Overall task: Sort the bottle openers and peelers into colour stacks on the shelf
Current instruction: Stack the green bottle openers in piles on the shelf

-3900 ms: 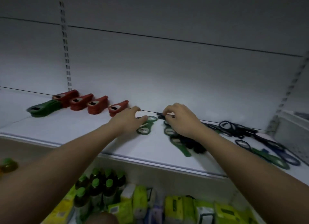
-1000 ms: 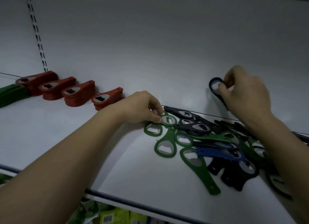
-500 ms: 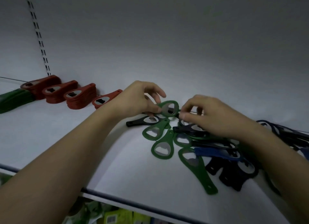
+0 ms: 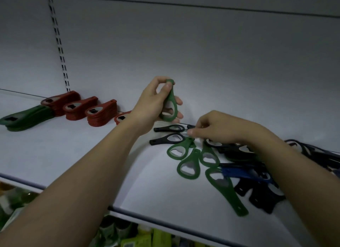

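Dim white shelf [image 4: 77,160], with red stacks [image 4: 81,108] and a green stack [image 4: 25,118] lined up at the back left. Half a second ago the left hand [image 4: 152,106] was low over the pile [image 4: 230,164]; now it has lifted one green opener [image 4: 170,103] clear, pinched at the handle tip between thumb and forefinger. It hangs nearly upright, ring end down, above the shelf. That one looks ready for the green stack. The right hand [image 4: 220,129] curls over the pile, seemingly nipping a black opener, though blur hides it.

Dim light falls on a pale back panel [image 4: 202,44] with a slotted upright [image 4: 58,44]; blurred, perhaps packaged goods [image 4: 128,235] below
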